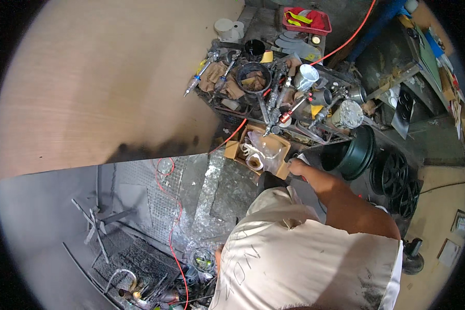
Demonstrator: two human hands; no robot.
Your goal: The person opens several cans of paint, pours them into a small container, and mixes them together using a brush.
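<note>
My right arm reaches forward, and my right hand [296, 167] is closed, beside the near right edge of an open cardboard box [282, 171]. What it grips is mostly hidden; a grey piece and a bit of red show at the fingers. In the box are clear plastic wrapping [266, 144] and a roll of tape [254, 161]. Only a sliver of my left hand or wrist [218, 258] shows past the edge of my white top [294, 248]; its fingers are hidden. Below it lies a coil of clear, thin material [202, 260].
A cluttered bench [315, 135] bears spray guns [204, 72], metal cups [306, 76] and a dark bowl [253, 77]. Dark green drums [360, 152] and black wheel-like parts [394, 174] stand right. A red hose [178, 217] crosses the floor. A large wooden panel [103, 82] fills the upper left.
</note>
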